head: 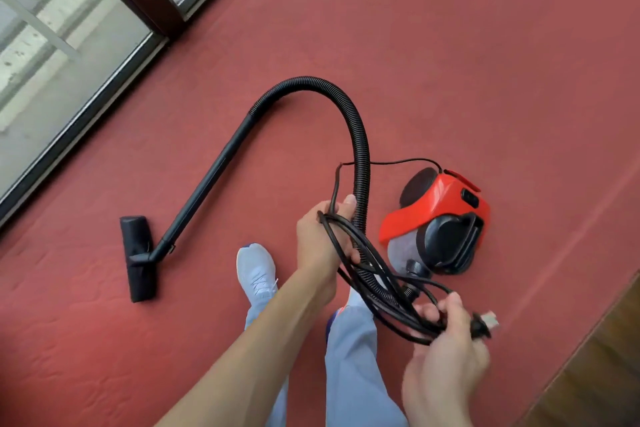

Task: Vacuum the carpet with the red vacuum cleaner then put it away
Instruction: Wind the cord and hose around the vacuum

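Nearest, the right hand (446, 347) has its fingers curled around one end of a bundle of black power cord (388, 308). The plug (485, 322) sticks out just beyond its fingertips. The loops stretch up and left to the left hand (320, 239), which is clenched around the other end of the bundle, thumb on top.

Below the arms are light blue trousers (349, 357) and a pale shoe (256, 274) standing on the red carpet (450, 45).

Just right of the left hand, the red vacuum cleaner (440, 204) sits on the carpet, near the edge of a wooden floor (595, 364). A single strand of cord rises from the left hand and runs across to the back of the machine.

The black ribbed hose (360, 149) leaves the front of the body, passes behind the left hand, arches away and joins the wand (204, 187). The wand slants down to the floor head (138, 256), which lies flat on the carpet to the left of the shoe.

Farthest off, a dark-framed window (62, 55) borders the carpet at upper left.
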Tool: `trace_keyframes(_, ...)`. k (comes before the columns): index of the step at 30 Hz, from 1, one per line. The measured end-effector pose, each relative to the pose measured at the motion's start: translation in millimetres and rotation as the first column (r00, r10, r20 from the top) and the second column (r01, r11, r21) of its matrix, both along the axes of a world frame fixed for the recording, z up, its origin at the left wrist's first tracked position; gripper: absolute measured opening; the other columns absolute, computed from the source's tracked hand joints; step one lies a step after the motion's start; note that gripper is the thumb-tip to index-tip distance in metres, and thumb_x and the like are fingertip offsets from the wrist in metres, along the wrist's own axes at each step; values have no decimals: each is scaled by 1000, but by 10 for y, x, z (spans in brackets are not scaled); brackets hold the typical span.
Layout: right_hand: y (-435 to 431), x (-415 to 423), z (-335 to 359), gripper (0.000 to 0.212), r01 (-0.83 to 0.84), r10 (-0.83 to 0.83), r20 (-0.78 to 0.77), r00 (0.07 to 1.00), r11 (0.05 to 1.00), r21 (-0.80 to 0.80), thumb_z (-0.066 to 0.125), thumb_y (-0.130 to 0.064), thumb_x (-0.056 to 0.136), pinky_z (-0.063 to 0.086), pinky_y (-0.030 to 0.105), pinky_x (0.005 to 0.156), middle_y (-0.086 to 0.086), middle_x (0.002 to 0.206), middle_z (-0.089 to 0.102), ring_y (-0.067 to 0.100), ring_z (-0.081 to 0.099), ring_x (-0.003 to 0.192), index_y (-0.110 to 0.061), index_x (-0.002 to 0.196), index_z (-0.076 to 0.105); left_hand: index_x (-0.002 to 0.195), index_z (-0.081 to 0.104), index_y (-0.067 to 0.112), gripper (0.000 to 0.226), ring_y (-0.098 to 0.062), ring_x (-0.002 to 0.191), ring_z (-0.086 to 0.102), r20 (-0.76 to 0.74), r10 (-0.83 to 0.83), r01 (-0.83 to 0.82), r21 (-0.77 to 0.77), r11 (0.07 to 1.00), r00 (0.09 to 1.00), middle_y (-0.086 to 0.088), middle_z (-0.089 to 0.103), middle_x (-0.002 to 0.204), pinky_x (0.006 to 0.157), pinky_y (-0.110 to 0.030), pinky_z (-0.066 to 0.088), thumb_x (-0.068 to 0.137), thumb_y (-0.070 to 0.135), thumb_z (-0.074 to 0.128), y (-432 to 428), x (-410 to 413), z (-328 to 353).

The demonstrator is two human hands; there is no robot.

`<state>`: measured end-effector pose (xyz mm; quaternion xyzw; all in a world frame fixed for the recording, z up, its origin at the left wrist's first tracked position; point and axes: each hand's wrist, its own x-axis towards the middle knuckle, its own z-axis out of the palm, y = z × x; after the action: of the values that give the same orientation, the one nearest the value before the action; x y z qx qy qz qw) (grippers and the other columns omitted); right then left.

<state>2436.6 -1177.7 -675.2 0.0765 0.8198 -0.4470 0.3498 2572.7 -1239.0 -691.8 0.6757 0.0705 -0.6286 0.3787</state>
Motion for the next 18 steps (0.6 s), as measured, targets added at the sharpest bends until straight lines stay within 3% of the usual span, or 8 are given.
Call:
trace_keyframes(1,-57,-41,-13,27,-124,125,94,988,992,-10,54,-10,99,54,29,55,-3,46,51,8,55,43,-10,73,49,77,56,14,27,-18,37,39,78,-51,51,-8,999,996,6,37,39,53,-31,42,94,31,68,32,59,-15)
trace_keyframes(4,-307,158,-240,17,-219,194,346,918,975,36,55,-8,97,52,42,78,11,70,60,24,61,70,-3,81,59,64,52,15,32,-14,39,38,248,-118,131,-33,991,961,-2,47,53,55,-27,40,93,13,66,163,280,-87)
trace_keyframes(7,-419,165,-579,16,-378,280,550,787,923,71,53,-8,99,54,39,69,18,84,62,26,62,68,1,88,60,74,66,13,30,-16,44,46,293,-181,216,-91,972,939,-9,52,59,60,-31,41,88,-8,51,269,513,-65)
trace_keyframes(9,-593,280,-714,11,-463,333,605,723,884,68,54,-8,99,54,37,60,16,81,61,20,62,55,1,104,58,79,70,16,28,-22,56,54,314,-238,285,-112,952,919,-4,49,50,65,-29,46,90,-4,55,334,635,-99)
trace_keyframes(11,-727,335,-909,15,-536,389,651,652,843,34,54,-10,99,55,35,58,10,70,59,16,60,49,-3,113,54,78,70,14,21,-18,59,58,311,-288,341,-133,930,906,-1,53,49,67,-24,47,95,5,61,389,748,-146)
trace_keyframes(14,-959,421,-1167,20,-573,403,716,570,820,-7,50,-24,102,50,29,61,-5,51,44,9,47,51,-9,112,57,74,68,11,24,-11,60,56,269,-372,425,-173,888,888,-2,63,58,62,-16,43,95,3,61,451,876,-245)
trace_keyframes(18,-1215,588,-1484,30,-530,378,760,529,846,-52,57,-35,98,44,21,70,-6,53,48,6,42,54,-9,111,58,70,70,11,24,-10,66,50,245,-547,591,-169,789,801,-10,60,71,61,-11,39,93,19,68,499,1051,-438)
